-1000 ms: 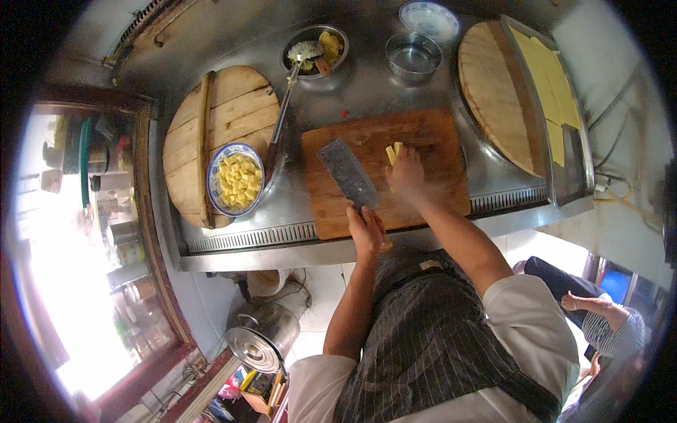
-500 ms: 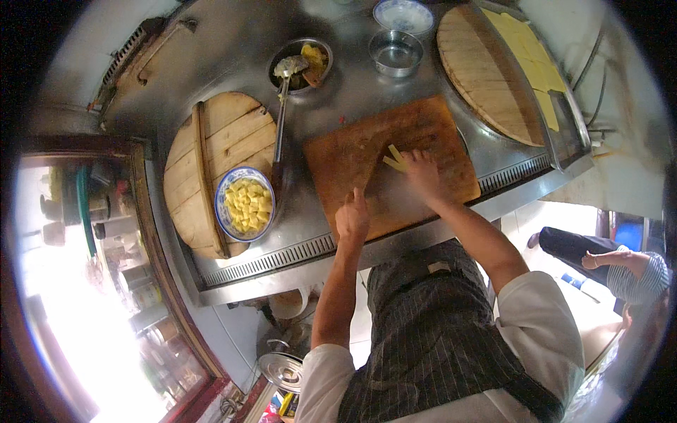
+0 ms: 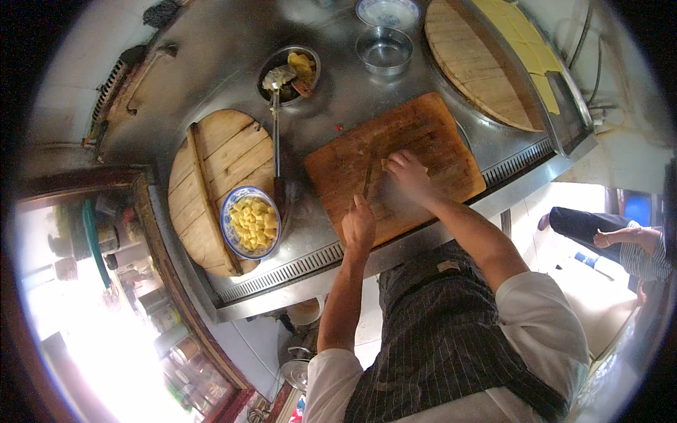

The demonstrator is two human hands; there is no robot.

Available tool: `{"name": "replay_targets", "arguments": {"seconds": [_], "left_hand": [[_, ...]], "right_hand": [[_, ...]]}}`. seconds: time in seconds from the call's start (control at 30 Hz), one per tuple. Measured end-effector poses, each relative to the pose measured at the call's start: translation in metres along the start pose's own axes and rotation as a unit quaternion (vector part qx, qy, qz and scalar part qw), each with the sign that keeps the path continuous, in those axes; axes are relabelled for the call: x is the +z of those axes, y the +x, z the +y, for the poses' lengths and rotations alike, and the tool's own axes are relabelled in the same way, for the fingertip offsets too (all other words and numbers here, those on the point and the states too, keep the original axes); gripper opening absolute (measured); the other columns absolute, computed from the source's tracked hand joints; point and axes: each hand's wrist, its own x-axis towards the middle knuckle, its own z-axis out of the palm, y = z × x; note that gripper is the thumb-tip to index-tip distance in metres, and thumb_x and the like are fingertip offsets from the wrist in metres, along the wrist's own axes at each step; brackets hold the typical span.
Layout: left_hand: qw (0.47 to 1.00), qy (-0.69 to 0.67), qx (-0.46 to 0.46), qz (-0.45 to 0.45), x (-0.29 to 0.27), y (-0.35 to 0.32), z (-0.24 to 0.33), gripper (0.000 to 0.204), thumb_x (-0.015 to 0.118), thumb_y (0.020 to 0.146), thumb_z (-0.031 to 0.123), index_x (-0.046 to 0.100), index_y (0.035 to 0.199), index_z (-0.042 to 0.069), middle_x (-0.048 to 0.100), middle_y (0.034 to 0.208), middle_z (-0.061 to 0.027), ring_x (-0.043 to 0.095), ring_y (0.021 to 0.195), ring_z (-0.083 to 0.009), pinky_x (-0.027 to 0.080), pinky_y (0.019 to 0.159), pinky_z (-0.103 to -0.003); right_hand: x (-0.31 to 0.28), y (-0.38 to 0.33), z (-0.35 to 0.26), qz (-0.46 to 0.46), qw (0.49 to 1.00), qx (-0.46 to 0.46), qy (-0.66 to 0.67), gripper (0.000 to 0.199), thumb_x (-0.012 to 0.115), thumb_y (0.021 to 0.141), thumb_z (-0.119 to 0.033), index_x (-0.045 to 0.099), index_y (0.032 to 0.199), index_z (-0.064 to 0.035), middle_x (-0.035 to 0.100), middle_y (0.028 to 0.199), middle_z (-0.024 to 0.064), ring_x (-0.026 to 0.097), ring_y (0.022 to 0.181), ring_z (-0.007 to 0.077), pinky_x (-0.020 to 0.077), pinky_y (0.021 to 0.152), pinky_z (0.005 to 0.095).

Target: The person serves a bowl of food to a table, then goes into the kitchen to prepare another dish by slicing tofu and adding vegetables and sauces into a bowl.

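My left hand [image 3: 359, 220] is closed round the handle of a knife, whose blade [image 3: 369, 171] shows as a narrow dark line over the brown wooden cutting board [image 3: 441, 127]. To the right of the blade, my right hand [image 3: 409, 175] is bent over pale yellow strips [image 3: 384, 163], fingers curled down on them. Most of the strips are hidden beneath that hand, which is partly blurred. Left of the board, a blue-and-white bowl [image 3: 224, 211] full of yellow cubes rests on a round wooden lid [image 3: 236, 151].
Beyond the board stand a metal bowl [image 3: 319, 74] with a ladle [image 3: 276, 130] and food scraps, an empty metal bowl [image 3: 384, 67] and a patterned plate [image 3: 388, 13]. A second round lid [image 3: 472, 63] and yellow sheets [image 3: 518, 39] lie at far right. Another person [image 3: 592, 233] is at the right.
My right hand has closed in over the yellow strips, covering most of them. The knife blade appears more upright. The whole view has shifted slightly.
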Motion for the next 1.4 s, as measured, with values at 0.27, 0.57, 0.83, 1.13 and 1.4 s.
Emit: {"name": "replay_targets", "arguments": {"seconds": [0.27,0.57,0.83,1.13,1.4], "left_hand": [[0.994,0.070,-0.049,-0.072,-0.013,-0.020,0.037,0.016,0.039,0.090,0.011,0.044,0.099,0.000,0.059,0.098,-0.0264,0.062,0.078,-0.0440,0.052,0.064,-0.050],[0.993,-0.047,-0.080,-0.071,0.009,-0.016,0.027,0.017,0.044,0.089,0.014,0.043,0.098,0.000,0.061,0.089,-0.0277,0.061,0.079,-0.0451,0.051,0.064,-0.050],[0.997,-0.051,-0.047,-0.043,0.014,-0.018,0.034,0.015,0.046,0.088,0.011,0.042,0.098,0.000,0.061,0.089,-0.0271,0.061,0.079,-0.0463,0.050,0.064,-0.050],[0.999,-0.001,-0.019,-0.042,0.028,-0.021,0.039,0.019,0.047,0.087,0.011,0.042,0.102,0.000,0.060,0.092,-0.0264,0.062,0.078,-0.0448,0.051,0.063,-0.050],[1.000,0.017,0.011,-0.008,0.041,-0.021,0.048,0.020,0.048,0.086,0.010,0.042,0.102,0.000,0.060,0.092,-0.0257,0.062,0.075,-0.0442,0.051,0.059,-0.050]], "right_hand": [[0.000,-0.001,0.012,-0.117,0.988,-0.060,-0.076,0.025,0.052,0.087,-0.010,0.061,0.108,-0.0005,0.053,0.123,0.0133,0.043,0.121,0.0341,0.0415,0.099,0.0435],[-0.011,-0.010,0.020,-0.137,0.985,-0.055,-0.087,0.030,0.049,0.090,-0.013,0.057,0.116,-0.0030,0.048,0.128,0.0100,0.038,0.125,0.0307,0.0451,0.097,0.0405],[-0.008,-0.017,0.033,-0.120,0.986,-0.076,-0.083,0.028,0.049,0.089,-0.012,0.059,0.114,-0.0052,0.049,0.127,0.0091,0.039,0.126,0.0297,0.0454,0.097,0.0392],[-0.035,-0.022,0.028,-0.178,0.976,-0.082,-0.099,0.029,0.049,0.089,-0.011,0.058,0.116,-0.0034,0.046,0.132,0.0083,0.035,0.128,0.0291,0.0395,0.103,0.0363],[-0.024,-0.035,0.045,-0.136,0.985,-0.084,-0.061,0.032,0.052,0.084,-0.011,0.058,0.114,-0.0017,0.048,0.128,0.0095,0.039,0.124,0.0308,0.0378,0.104,0.0374]]}}
